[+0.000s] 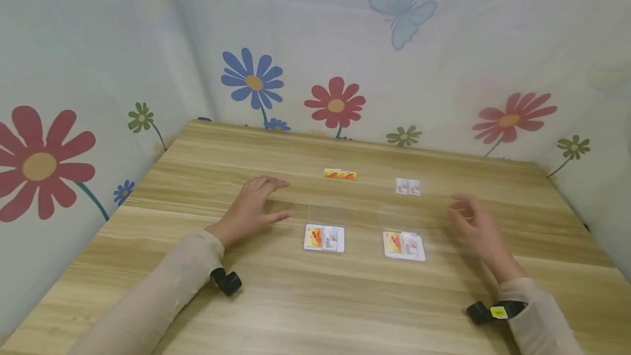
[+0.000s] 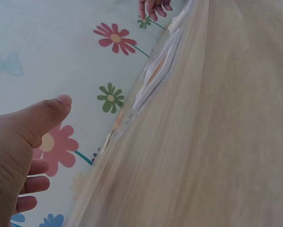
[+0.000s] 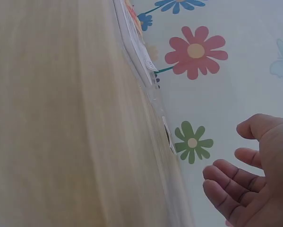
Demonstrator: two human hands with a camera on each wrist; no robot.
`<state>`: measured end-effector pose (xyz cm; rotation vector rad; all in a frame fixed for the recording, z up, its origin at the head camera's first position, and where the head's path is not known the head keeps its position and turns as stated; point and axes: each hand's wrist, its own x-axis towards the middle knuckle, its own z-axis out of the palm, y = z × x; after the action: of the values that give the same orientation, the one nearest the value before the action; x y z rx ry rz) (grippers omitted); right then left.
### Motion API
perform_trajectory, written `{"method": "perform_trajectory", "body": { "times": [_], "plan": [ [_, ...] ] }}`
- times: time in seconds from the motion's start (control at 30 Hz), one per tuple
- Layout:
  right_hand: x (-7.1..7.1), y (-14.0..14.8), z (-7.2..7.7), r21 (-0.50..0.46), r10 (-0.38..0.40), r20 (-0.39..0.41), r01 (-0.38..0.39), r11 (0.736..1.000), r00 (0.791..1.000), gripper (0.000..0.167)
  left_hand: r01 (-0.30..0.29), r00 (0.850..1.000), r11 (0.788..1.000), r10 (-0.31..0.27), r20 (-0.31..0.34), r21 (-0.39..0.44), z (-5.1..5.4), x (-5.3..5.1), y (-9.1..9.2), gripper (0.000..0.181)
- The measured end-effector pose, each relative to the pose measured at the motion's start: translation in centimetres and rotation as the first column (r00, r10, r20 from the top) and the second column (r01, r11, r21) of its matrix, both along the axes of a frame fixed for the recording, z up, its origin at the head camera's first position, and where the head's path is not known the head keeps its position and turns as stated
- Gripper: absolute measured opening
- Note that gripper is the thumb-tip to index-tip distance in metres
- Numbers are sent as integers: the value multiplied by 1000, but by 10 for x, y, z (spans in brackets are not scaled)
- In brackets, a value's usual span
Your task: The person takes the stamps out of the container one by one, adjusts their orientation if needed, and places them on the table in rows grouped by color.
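In the head view my left hand (image 1: pixel 250 207) hovers over the table on the left, thumb and fingers spread apart, holding nothing. My right hand (image 1: pixel 479 230) is over the table on the right, its fingers loosely bent around nothing. Between them lie two clear plastic cases with their transparent lids folded back: a left case (image 1: pixel 340 240) and a right case (image 1: pixel 420 251). Each has a yellow-orange picture card beside a pale grey one on its white base. Behind them lie a pair of yellow-orange cards (image 1: pixel 340 175) and a pair of pale cards (image 1: pixel 408 187).
The wood-grain table (image 1: pixel 296 300) spans the lower view. A white curtain (image 1: pixel 305 26) printed with flowers and a butterfly hangs behind it and at both sides. Black wrist cameras are strapped over both sleeves.
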<state>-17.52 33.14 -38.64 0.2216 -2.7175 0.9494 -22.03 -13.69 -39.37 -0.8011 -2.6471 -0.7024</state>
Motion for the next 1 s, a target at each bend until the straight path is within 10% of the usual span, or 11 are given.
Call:
{"method": "perform_trajectory", "body": {
  "times": [1.0],
  "plan": [
    [7, -25, 15, -121, 28, -38, -33, 992, 999, 35, 140, 990, 990, -140, -15, 33, 11, 9, 9, 54]
  ]
}}
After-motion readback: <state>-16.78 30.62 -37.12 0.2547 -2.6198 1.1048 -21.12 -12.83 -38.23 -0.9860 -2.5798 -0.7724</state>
